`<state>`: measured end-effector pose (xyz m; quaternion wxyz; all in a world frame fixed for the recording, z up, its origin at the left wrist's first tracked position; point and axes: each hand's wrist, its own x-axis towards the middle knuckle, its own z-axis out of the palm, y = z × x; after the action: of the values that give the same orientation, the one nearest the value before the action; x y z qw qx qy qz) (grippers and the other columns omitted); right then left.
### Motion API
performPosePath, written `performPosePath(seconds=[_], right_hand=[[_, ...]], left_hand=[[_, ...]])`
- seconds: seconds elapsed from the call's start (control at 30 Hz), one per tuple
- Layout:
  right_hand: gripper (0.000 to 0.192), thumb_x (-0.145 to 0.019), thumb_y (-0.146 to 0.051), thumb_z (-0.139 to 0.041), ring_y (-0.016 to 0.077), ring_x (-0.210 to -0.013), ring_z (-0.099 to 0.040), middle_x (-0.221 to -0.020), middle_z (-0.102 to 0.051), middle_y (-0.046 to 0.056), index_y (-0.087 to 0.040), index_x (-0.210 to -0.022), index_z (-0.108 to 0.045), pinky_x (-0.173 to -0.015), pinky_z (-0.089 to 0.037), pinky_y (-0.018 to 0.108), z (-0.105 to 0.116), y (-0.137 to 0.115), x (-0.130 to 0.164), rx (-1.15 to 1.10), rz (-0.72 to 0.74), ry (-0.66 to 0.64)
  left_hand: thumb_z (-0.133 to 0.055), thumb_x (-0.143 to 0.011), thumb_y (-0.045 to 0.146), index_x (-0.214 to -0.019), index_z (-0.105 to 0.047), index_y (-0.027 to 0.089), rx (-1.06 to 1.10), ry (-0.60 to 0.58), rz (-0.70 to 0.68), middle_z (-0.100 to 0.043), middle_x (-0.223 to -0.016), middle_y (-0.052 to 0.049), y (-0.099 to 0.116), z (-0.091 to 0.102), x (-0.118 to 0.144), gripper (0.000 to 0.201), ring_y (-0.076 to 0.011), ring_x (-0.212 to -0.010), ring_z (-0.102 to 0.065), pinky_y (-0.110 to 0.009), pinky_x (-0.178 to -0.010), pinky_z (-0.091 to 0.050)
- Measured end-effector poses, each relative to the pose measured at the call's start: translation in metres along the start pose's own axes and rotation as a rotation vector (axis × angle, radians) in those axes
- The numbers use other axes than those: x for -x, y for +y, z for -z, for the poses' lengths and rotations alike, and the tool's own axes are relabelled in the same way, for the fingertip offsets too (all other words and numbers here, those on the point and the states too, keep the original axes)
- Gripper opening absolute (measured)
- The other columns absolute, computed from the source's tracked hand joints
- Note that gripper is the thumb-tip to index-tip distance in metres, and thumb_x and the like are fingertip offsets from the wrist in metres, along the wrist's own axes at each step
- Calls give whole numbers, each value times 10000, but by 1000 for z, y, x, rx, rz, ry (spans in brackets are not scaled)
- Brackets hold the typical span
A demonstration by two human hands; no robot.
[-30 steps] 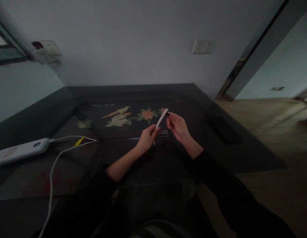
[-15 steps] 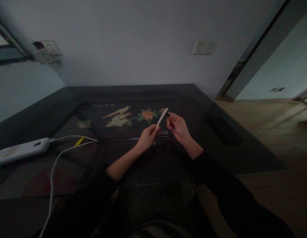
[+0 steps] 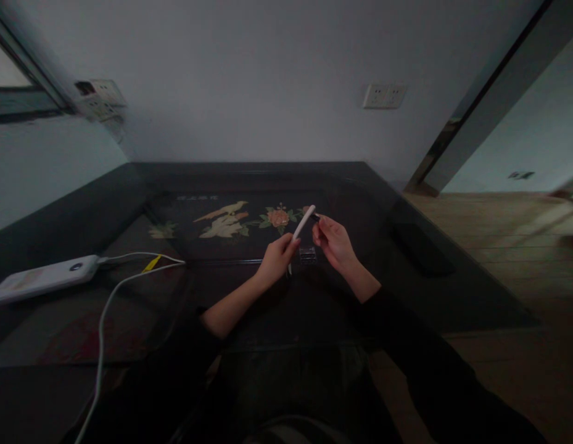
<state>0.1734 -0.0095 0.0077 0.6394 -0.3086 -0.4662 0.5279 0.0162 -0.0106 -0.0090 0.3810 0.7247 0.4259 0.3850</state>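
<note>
My left hand (image 3: 277, 259) is closed around a slim white stick (image 3: 305, 222), which slants up and to the right over the dark table. The stick's rounded upper end shows above my fingers, and a thin pale end pokes out below them. My right hand (image 3: 333, 243) pinches a small black piece (image 3: 316, 217) just beside the upper end of the stick. Whether the two touch, I cannot tell. Below the gap between my hands, a small shiny rectangular item (image 3: 308, 255) is on the table.
The dark table (image 3: 249, 169) carries a bird-and-flower picture (image 3: 277, 216). On the left lies a white power bank (image 3: 45, 279) with a white cable (image 3: 101, 333) and a yellow tag (image 3: 152, 264). A dark flat object (image 3: 422, 248) lies at right. Wall sockets (image 3: 385, 96) are behind.
The view has shifted slightly, so the whole scene sits a little lower and further right. Both hands keep nearly the same hold, with the black piece still beside the stick's upper end.
</note>
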Motion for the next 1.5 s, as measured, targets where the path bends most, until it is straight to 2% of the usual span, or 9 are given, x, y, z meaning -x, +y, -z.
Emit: performPosePath(seconds=[0.1, 0.17, 0.4, 0.7, 0.8, 0.97, 1.13, 1.33, 1.5], right_hand=[[311, -735, -484, -683, 63, -470, -377, -537, -474, -45, -180, -724, -616, -430, -268, 221, 0, 0, 0, 13, 6, -2], [304, -737, -482, -682, 61, -469, -368, -543, -470, -46, -182, -763, -638, -430, -264, 222, 0, 0, 0, 13, 8, -4], [304, -770, -467, -657, 58, -474, -361, -564, -453, -50, -187, -887, -679, -445, -278, 225, 2, 1, 0, 5, 30, -11], [338, -724, -505, -682, 69, -465, -363, -532, -475, -53, -191, -845, -652, -441, -266, 234, 1, 1, 0, 33, 8, 3], [335, -726, -508, -678, 69, -475, -362, -538, -467, -50, -188, -823, -659, -449, -269, 237, 2, 1, -1, 43, 8, 3], [319, -756, -476, -661, 67, -484, -350, -561, -458, -47, -192, -899, -694, -459, -263, 239, 4, 2, -1, 27, 10, 3], [308, -760, -466, -661, 66, -486, -346, -569, -450, -48, -193, -899, -695, -459, -266, 238, 3, 2, -1, 17, 19, -3], [337, -713, -505, -692, 66, -469, -363, -543, -468, -53, -189, -820, -643, -442, -274, 228, 1, 1, 0, 25, 14, 0], [316, -734, -482, -685, 66, -470, -367, -543, -470, -51, -187, -840, -640, -447, -270, 230, 1, 0, 0, 27, 14, -4]], left_hand=[[-423, -879, 382, -665, -403, 176, -20, 1, -4, -379, -561, 55, 2, 0, 1, 298, -80, -529, -354, -211, -514, -265], [-420, -882, 375, -672, -407, 177, -10, -20, -11, -380, -561, 55, 3, -1, 3, 289, -81, -529, -354, -212, -517, -271], [-401, -887, 392, -718, -433, 177, 89, -162, -29, -393, -565, 55, 7, -4, 6, 276, -81, -515, -364, -204, -506, -292], [-429, -872, 393, -680, -421, 174, 44, -17, 15, -397, -561, 53, -4, 1, -3, 291, -76, -508, -361, -202, -497, -272], [-428, -873, 389, -679, -422, 175, 28, -28, 17, -395, -555, 53, 0, 0, 0, 289, -78, -511, -361, -204, -499, -270], [-419, -875, 390, -697, -427, 176, 30, -121, -15, -403, -569, 52, 9, -3, 6, 278, -79, -519, -363, -203, -500, -281], [-409, -879, 398, -709, -444, 177, 84, -171, -18, -398, -557, 53, 8, -2, 4, 281, -79, -503, -361, -205, -491, -282], [-418, -873, 419, -706, -457, 174, 82, -73, 15, -398, -546, 55, -3, -1, -3, 299, -77, -495, -366, -204, -485, -274], [-424, -873, 409, -691, -450, 173, 41, -31, 21, -397, -539, 53, -4, 0, -2, 299, -77, -495, -362, -206, -483, -262]])
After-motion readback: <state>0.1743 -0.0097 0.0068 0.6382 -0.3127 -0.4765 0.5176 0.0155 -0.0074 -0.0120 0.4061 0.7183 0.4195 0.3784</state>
